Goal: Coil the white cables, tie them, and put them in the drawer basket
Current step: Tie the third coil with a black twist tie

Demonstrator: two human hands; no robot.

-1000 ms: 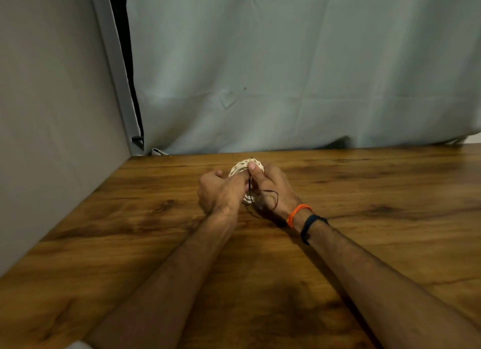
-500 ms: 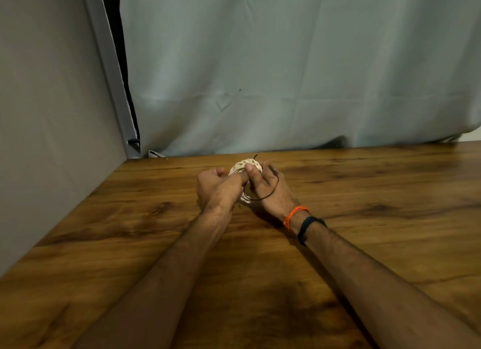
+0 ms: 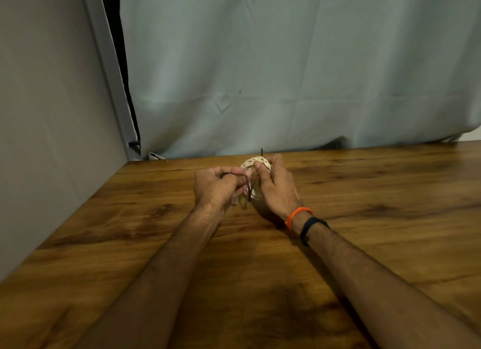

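Note:
A coiled white cable (image 3: 250, 164) stands upright between my hands over the far middle of the wooden table (image 3: 364, 218). My left hand (image 3: 217, 187) pinches one end of a thin dark tie (image 3: 248, 190) that runs down across the coil. My right hand (image 3: 274, 186) grips the coil's right side, and the tie's other end pokes up above its fingers. Most of the coil is hidden behind my fingers. No drawer basket is in view.
A pale grey-green curtain (image 3: 286, 75) hangs along the table's far edge. A grey wall panel (image 3: 46, 114) closes the left side. On my right wrist are an orange band (image 3: 296, 216) and a dark band (image 3: 311, 227).
My left hand has pulled its end of the dark tie out to the left, and the loop that lay over my right hand is gone. The hands have drawn slightly apart.

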